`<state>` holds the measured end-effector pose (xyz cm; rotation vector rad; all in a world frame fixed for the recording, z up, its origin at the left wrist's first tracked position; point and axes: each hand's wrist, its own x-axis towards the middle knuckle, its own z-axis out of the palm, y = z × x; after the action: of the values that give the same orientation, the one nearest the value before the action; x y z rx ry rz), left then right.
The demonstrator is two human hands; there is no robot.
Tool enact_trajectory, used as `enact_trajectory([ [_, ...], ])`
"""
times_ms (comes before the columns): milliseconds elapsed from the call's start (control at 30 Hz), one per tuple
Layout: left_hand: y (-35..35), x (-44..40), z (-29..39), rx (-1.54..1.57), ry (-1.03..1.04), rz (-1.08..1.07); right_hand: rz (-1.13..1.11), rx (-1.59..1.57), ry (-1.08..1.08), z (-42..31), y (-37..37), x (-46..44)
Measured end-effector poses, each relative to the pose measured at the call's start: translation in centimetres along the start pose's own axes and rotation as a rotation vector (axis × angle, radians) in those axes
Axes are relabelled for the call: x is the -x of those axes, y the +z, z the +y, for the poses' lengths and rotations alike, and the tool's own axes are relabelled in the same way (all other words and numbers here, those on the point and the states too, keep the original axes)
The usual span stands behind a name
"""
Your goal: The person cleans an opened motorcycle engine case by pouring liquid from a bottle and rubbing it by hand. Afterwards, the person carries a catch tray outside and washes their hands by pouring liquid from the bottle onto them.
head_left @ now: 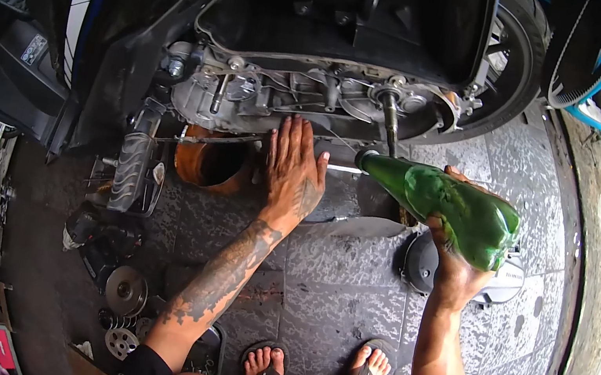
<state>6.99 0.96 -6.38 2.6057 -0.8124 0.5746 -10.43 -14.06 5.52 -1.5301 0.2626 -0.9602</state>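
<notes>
A green bottle (pixel 434 198) lies tilted in my right hand (pixel 455 253), its neck pointing left toward the engine. A thin streak runs from its mouth toward the casing. My left hand (pixel 294 167) has its fingers stretched out against the lower edge of the opened engine casing (pixel 276 96); nothing shows in it. A metal shaft (pixel 389 123) sticks out of the casing just above the bottle neck. Below the casing, left of my left hand, stands a rusty round container (pixel 197 162). Under the bottle sits a round-ended cover (pixel 504 277) on the floor.
A wheel (pixel 508 63) is at the upper right, with a belt (pixel 570 97) hanging beyond it. A footrest (pixel 130 171) juts out at left. A power tool (pixel 100 245), a metal disc (pixel 126 291) and other parts lie on the tiled floor (pixel 336 305). Tools fill the left edge.
</notes>
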Motion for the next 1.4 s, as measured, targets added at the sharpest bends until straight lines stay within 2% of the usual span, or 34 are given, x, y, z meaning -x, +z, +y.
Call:
enact_trajectory([
  [67,0.4,-0.9,1.3,0.099,0.088,-0.093,0.022,0.077,0.029,-0.1,-1.2,0.7],
  [133,1.4,-0.9,2.7,0.245,0.213,-0.090,0.054,0.189,-0.016,0.4,-2.0,0.9],
  [167,1.6,-1.0,3.4,0.299,0.269,-0.099,0.085,0.247,0.060,0.0,-2.6,1.4],
  [267,1.6,-0.7,4.4,0.428,0.396,-0.143,0.105,0.178,0.047,0.1,-3.5,1.7],
  [300,1.5,-0.6,4.7,0.507,0.464,-0.186,0.061,0.173,-0.066,0.5,-3.8,1.4],
  [333,1.5,-0.6,4.6,0.511,0.467,-0.193,0.066,0.176,-0.061,0.5,-4.2,1.5],
  [400,1.2,-1.0,3.6,0.409,0.325,-0.009,0.091,0.117,-0.052,-0.2,-4.3,1.7],
  [433,0.7,-1.5,3.4,0.375,0.317,0.028,0.102,0.112,-0.038,-0.5,-4.3,1.8],
  [667,1.7,-4.3,3.5,0.369,0.417,-0.093,0.177,0.183,-0.116,-0.8,-4.1,0.6],
  [867,2.4,-4.1,3.8,0.285,0.488,-0.037,0.189,0.150,-0.081,-0.3,-3.7,0.5],
  [933,2.0,-2.8,4.4,0.330,0.396,-0.035,0.189,0.142,-0.077,-0.1,-3.9,0.4],
  [1000,0.8,-1.3,4.4,0.319,0.399,-0.005,0.145,0.133,-0.138,0.0,-4.4,0.3],
  [1067,-0.3,-0.5,3.9,0.385,0.267,-0.036,0.156,0.086,-0.128,0.1,-4.4,0.5],
  [1133,-0.3,-1.1,3.3,0.284,0.291,0.030,0.192,0.053,-0.055,-0.2,-4.0,0.7],
  [1200,-0.3,-2.5,3.0,0.136,0.214,0.147,0.190,0.025,-0.061,-0.2,-3.7,0.9],
  [1233,0.1,-2.8,2.7,0.104,0.179,0.081,0.183,0.026,-0.065,-0.3,-3.7,0.8],
  [1333,1.8,-2.4,3.3,0.101,0.157,0.099,0.176,0.032,-0.061,-0.1,-3.4,0.6],
  [1400,2.7,-1.6,4.4,0.120,0.191,-0.003,0.179,0.040,-0.043,0.2,-3.4,1.0],
])
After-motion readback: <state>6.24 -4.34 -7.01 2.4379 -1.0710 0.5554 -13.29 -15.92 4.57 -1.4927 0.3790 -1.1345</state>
